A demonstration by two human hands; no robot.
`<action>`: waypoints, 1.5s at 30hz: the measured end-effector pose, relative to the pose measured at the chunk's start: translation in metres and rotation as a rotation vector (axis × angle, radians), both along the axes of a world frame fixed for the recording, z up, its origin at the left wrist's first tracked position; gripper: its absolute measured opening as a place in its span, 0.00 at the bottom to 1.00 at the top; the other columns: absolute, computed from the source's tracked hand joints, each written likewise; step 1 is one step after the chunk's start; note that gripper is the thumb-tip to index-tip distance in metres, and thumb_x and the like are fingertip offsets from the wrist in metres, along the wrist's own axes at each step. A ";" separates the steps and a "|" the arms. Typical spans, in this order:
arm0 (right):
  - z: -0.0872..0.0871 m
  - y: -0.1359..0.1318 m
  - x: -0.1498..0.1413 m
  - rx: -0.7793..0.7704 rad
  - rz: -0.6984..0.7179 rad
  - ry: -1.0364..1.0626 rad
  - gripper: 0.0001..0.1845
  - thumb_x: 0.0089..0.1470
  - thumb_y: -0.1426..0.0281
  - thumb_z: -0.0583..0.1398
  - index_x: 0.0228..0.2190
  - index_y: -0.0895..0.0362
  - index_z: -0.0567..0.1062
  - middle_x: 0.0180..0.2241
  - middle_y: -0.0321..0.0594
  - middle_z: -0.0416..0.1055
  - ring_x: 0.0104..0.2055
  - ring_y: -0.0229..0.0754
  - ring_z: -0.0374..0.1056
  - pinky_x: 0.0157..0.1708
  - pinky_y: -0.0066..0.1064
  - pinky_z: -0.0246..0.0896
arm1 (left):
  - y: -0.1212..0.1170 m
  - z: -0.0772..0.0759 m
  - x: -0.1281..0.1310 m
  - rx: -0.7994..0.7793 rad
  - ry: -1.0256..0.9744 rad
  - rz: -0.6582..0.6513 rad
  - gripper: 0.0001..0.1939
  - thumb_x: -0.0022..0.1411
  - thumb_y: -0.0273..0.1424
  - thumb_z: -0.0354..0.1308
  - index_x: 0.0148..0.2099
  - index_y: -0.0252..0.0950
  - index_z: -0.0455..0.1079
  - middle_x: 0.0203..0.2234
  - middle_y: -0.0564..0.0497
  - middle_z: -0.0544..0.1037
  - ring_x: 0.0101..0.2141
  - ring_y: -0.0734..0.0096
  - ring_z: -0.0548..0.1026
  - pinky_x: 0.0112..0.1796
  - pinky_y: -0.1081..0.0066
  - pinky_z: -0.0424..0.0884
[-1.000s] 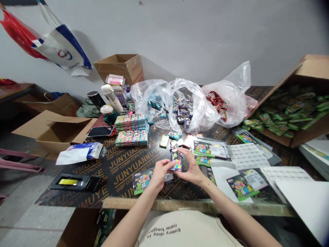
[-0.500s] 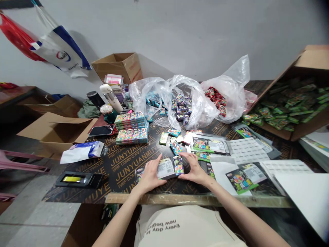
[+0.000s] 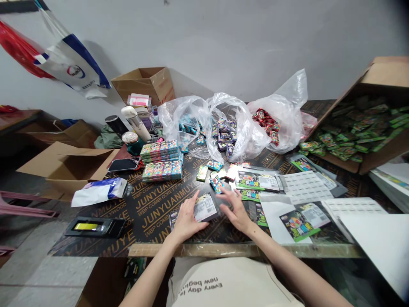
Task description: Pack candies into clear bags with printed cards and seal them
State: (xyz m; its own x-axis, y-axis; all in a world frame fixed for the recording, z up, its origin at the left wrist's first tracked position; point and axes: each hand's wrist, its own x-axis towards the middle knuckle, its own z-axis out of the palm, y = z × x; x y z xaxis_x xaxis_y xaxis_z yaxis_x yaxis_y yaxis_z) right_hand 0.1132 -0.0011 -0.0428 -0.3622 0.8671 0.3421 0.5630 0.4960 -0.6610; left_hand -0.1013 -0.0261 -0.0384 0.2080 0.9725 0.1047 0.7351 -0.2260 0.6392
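My left hand (image 3: 186, 218) grips a flat black printed packet (image 3: 206, 207) with a white barcode label, index finger at its far edge and thumb along its near edge. My right hand (image 3: 237, 211) is just right of the packet, fingers apart and slightly blurred, with nothing visible in them. Beyond its fingertips lies a small blue candy box (image 3: 216, 184). Farther back are another blue box (image 3: 214, 165), a pale green box (image 3: 202, 173) and a whitish-red box (image 3: 232, 172). Whatever lies under the right palm is hidden.
Stacked colourful boxes (image 3: 162, 169) stand left. Clear plastic bags (image 3: 249, 136) of small boxes line the back. Printed packets (image 3: 260, 181) and a label sheet (image 3: 308, 187) lie right. A tipped carton (image 3: 338, 164) holds green boxes. A tape dispenser (image 3: 118, 226) sits near the left edge.
The small dark purple box that stood between the packet and my right hand no longer shows. My right hand has shifted slightly away and its fingers have loosened. My left hand stays on the packet.
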 end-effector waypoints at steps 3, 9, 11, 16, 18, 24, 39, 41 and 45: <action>-0.007 0.040 0.009 0.086 -0.349 -0.088 0.28 0.53 0.63 0.52 0.55 0.51 0.56 0.53 0.46 0.60 0.57 0.51 0.50 0.54 0.48 0.37 | -0.001 -0.005 -0.003 -0.018 0.069 -0.043 0.51 0.39 0.31 0.64 0.63 0.40 0.42 0.47 0.45 0.65 0.48 0.56 0.63 0.48 0.59 0.58; -0.012 0.117 0.039 -0.018 -0.365 -0.344 0.41 0.37 0.63 0.61 0.55 0.51 0.57 0.50 0.48 0.61 0.55 0.62 0.49 0.50 0.54 0.37 | -0.002 -0.016 -0.008 -0.072 0.148 -0.143 0.47 0.37 0.31 0.65 0.61 0.41 0.51 0.48 0.46 0.66 0.48 0.55 0.62 0.51 0.57 0.54; -0.004 0.114 0.037 -0.022 -0.293 -0.286 0.40 0.37 0.63 0.61 0.54 0.52 0.58 0.47 0.47 0.63 0.51 0.57 0.55 0.49 0.50 0.41 | 0.000 -0.013 -0.006 -0.084 0.046 -0.090 0.45 0.36 0.34 0.66 0.59 0.41 0.55 0.49 0.45 0.66 0.49 0.54 0.62 0.52 0.55 0.53; 0.023 0.060 0.001 0.036 0.007 -0.091 0.43 0.39 0.63 0.61 0.56 0.52 0.52 0.47 0.44 0.60 0.49 0.48 0.57 0.48 0.39 0.49 | 0.013 0.003 0.022 -0.296 -0.691 0.170 0.31 0.47 0.37 0.61 0.53 0.34 0.61 0.40 0.45 0.73 0.42 0.63 0.70 0.45 0.63 0.63; 0.030 0.040 -0.009 0.043 0.043 -0.094 0.45 0.39 0.64 0.62 0.57 0.53 0.52 0.46 0.44 0.60 0.49 0.48 0.57 0.49 0.39 0.49 | 0.021 0.007 0.034 -0.397 -0.960 0.239 0.30 0.45 0.34 0.63 0.51 0.32 0.62 0.29 0.50 0.74 0.32 0.69 0.73 0.38 0.68 0.67; 0.036 0.012 0.002 -0.092 0.030 -0.148 0.25 0.36 0.53 0.64 0.37 0.52 0.73 0.35 0.40 0.63 0.41 0.48 0.61 0.44 0.42 0.52 | 0.032 0.013 0.029 -0.426 -1.195 0.402 0.35 0.40 0.30 0.66 0.52 0.32 0.59 0.21 0.57 0.73 0.21 0.77 0.70 0.27 0.74 0.67; 0.013 0.009 0.016 -0.002 0.039 -0.110 0.34 0.33 0.67 0.62 0.47 0.53 0.64 0.45 0.42 0.65 0.50 0.51 0.59 0.53 0.47 0.38 | 0.017 0.005 0.001 -0.196 -0.282 -0.044 0.46 0.35 0.36 0.68 0.58 0.40 0.55 0.47 0.44 0.68 0.48 0.55 0.65 0.49 0.57 0.58; 0.002 0.011 0.021 0.006 -0.005 -0.154 0.34 0.33 0.65 0.63 0.47 0.53 0.64 0.45 0.43 0.66 0.49 0.52 0.60 0.54 0.49 0.35 | 0.011 -0.003 -0.010 -0.121 -0.003 -0.123 0.52 0.29 0.32 0.69 0.59 0.42 0.54 0.48 0.45 0.65 0.49 0.52 0.62 0.50 0.55 0.55; -0.012 0.008 0.023 -0.073 0.067 -0.159 0.42 0.32 0.61 0.65 0.52 0.52 0.60 0.47 0.44 0.65 0.51 0.52 0.59 0.55 0.51 0.31 | 0.002 -0.009 -0.014 -0.109 0.122 -0.133 0.53 0.36 0.28 0.64 0.63 0.42 0.43 0.45 0.46 0.66 0.46 0.56 0.64 0.48 0.57 0.58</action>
State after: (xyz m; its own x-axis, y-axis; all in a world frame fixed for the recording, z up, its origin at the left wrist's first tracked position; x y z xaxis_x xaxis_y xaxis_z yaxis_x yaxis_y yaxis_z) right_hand 0.1365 0.0067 -0.0548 -0.4642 0.8599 0.2124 0.6310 0.4894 -0.6019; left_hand -0.1155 -0.0237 -0.0476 0.3405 0.9397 -0.0336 0.7768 -0.2610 0.5731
